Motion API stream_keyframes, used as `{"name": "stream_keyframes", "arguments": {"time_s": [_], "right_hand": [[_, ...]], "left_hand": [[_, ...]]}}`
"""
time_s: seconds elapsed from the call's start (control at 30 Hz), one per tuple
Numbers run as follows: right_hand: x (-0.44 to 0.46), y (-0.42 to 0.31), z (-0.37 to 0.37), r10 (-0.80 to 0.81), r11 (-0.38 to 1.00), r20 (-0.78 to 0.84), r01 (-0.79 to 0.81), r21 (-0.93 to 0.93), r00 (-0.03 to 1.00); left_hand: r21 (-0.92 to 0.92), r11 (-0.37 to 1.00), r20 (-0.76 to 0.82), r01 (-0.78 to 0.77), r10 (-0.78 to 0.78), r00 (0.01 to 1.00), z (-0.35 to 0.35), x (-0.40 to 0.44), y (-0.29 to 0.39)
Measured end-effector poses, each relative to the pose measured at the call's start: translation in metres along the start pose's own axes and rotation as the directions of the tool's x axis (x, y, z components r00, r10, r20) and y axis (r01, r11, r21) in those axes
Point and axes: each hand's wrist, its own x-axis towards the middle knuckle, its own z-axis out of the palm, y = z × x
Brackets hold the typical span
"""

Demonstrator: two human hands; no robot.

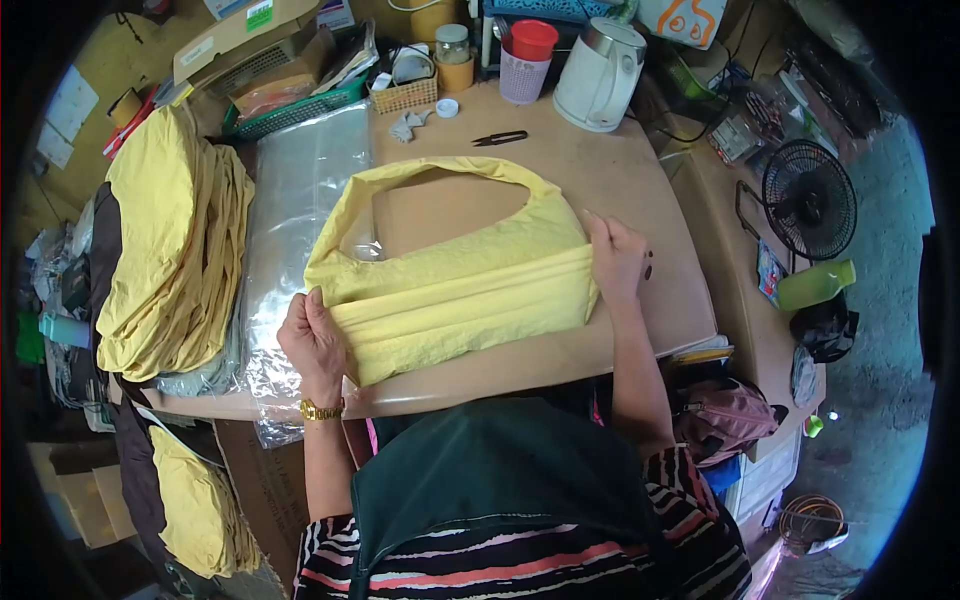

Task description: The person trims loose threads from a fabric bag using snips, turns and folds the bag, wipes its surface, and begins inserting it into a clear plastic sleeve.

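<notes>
A yellow cloth bag [470, 290] lies on the brown table [640, 200], its looped handle towards the back and several lengthwise folds across its body. At its left edge my left hand [312, 335] pinches the fabric between thumb and fingers; a gold watch is on that wrist. My right hand [617, 258] grips the bag's right edge near the top of the folds. Clear plastic sheets [300, 190] lie left of the bag, partly under it. Beside them rises a pile of yellow cloth [170, 240].
Behind the bag are small scissors [500, 138], a white kettle [600, 75], a pink cup [525, 75], a wicker basket [405, 95] and a green tray [300, 108]. A black fan [808, 198] and green bottle [815, 285] stand at the right. More yellow cloth [200, 505] hangs lower left.
</notes>
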Motion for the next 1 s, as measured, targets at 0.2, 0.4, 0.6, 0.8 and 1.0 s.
{"name": "stream_keyframes", "arguments": {"time_s": [0.2, 0.4, 0.6, 0.8, 1.0], "right_hand": [[0.0, 0.032, 0.024, 0.229, 0.961, 0.152, -0.248, 0.124, 0.962], [0.001, 0.031, 0.004, 0.202, 0.908, 0.197, -0.259, 0.329, 0.959], [0.006, 0.028, -0.011, 0.187, 0.961, 0.309, -0.24, 0.141, 0.932], [-0.04, 0.057, -0.069, 0.548, 0.82, 0.535, -0.539, -0.192, 0.643], [-0.083, 0.01, -0.037, 0.342, 0.905, 0.565, -0.101, -0.414, 0.75]], "left_hand": [[-0.062, 0.993, 0.047, 0.098, -0.095, 0.994, 0.002, -0.005, -0.019], [-0.095, 0.994, 0.012, 0.061, -0.061, 0.998, 0.009, -0.006, -0.024], [-0.02, 0.997, 0.09, 0.073, -0.071, 0.993, 0.007, -0.001, -0.036], [0.284, 0.956, -0.011, 0.072, -0.072, 0.997, -0.046, -0.019, -0.013], [-0.07, 0.817, 0.494, 0.573, -0.47, 0.731, -0.05, -0.046, -0.028]]}}
